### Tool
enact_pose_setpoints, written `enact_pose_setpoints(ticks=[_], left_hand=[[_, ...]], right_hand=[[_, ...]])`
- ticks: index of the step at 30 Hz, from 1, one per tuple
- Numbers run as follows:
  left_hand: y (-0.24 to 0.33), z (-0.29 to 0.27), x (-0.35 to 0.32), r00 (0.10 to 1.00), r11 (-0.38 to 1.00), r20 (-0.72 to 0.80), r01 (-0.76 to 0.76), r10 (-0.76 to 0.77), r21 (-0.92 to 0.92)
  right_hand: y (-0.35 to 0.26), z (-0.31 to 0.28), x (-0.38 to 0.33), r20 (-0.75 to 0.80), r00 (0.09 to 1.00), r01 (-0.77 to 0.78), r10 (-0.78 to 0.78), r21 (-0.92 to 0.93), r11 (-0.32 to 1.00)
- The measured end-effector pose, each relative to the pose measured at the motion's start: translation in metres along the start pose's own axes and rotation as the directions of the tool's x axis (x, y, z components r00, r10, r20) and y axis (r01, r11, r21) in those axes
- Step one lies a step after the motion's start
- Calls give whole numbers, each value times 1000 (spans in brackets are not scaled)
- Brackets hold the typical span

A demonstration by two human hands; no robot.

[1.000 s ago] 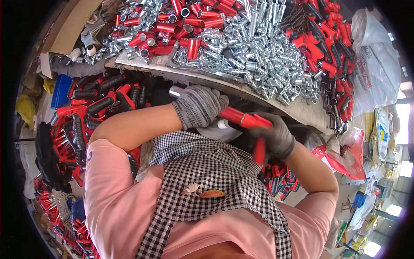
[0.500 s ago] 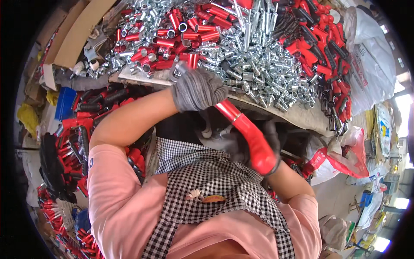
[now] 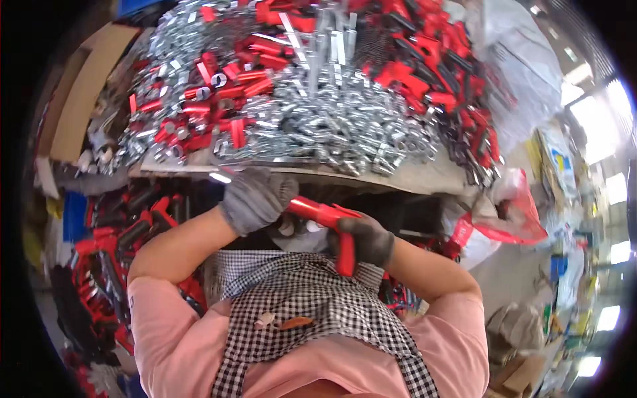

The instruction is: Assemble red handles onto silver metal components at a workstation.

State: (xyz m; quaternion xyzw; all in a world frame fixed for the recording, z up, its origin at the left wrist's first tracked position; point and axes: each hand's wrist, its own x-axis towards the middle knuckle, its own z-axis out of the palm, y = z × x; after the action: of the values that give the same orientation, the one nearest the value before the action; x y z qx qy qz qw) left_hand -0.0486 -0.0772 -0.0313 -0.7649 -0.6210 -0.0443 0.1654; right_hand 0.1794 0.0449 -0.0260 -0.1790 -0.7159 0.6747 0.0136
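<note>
A red pistol-shaped tool with a tube-like barrel and a downward handle hangs in front of my apron, below the bench edge. My left hand, in a grey knit glove, is closed round the far end of its barrel. A short shiny metal piece juts out past that fist. My right hand, in a darker grey glove, grips the rear of the tool, and the red handle shows below the fingers. Motion smears that hand a little.
The bench ahead bears heaped silver metal fittings, red tubes and red-and-black grip parts. More red-and-black parts lie low at the left. A cardboard box stands far left; a red-and-white bag is at right.
My hands have moved left and down from the bench edge with the tool. It has turned, so the handle now points down toward me. The view has shifted too.
</note>
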Motion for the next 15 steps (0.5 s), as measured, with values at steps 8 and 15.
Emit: enact_pose_setpoints(ticks=[8, 15], left_hand=[[27, 18, -18, 617, 523, 731, 536, 293, -662], [22, 29, -18, 857, 822, 468, 419, -216, -387]], right_hand=[[19, -36, 28, 634, 481, 741, -606, -663, -106], [16, -18, 20, 104, 988, 148, -111, -489, 860]])
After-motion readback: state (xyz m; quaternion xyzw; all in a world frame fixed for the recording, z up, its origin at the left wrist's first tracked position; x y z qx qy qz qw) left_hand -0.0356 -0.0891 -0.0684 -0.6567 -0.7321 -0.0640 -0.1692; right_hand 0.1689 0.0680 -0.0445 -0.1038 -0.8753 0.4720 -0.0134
